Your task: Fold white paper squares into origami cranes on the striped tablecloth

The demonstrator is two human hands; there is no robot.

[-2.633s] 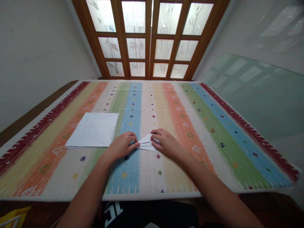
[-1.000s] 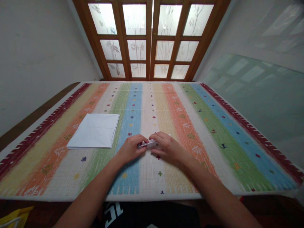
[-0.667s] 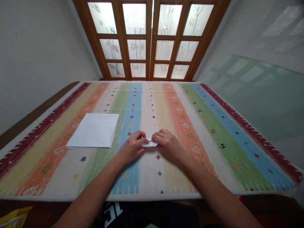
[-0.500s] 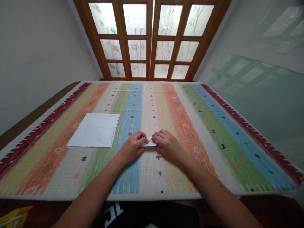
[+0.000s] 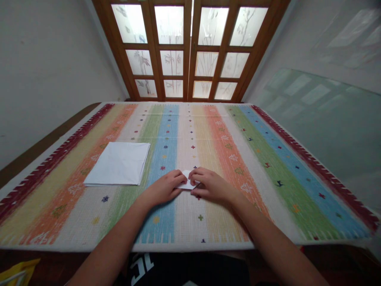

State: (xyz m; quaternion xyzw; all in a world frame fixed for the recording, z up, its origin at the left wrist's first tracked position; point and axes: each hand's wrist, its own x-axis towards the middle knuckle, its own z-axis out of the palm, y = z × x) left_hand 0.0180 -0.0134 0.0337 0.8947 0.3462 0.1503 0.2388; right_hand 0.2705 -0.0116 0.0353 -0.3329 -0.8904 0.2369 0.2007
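Observation:
A small folded white paper (image 5: 188, 184) lies on the striped cloth (image 5: 244, 167) in front of me. My left hand (image 5: 165, 187) has its fingers curled onto the paper's left end. My right hand (image 5: 208, 186) is closed on the right end, with fingertips pinching its top edge. The two hands nearly touch, and most of the paper is hidden under the fingers.
A stack of white paper sheets (image 5: 118, 163) lies to the left on the cloth. Wooden doors with frosted glass panes (image 5: 187, 47) stand past the table's far edge. A glass sheet (image 5: 327, 119) leans at the right. A yellow thing (image 5: 13, 270) shows at the bottom left.
The paper was a wider, flatter folded shape; it is now a smaller piece. Both hands have closed in towards each other over it and shifted a little nearer to me.

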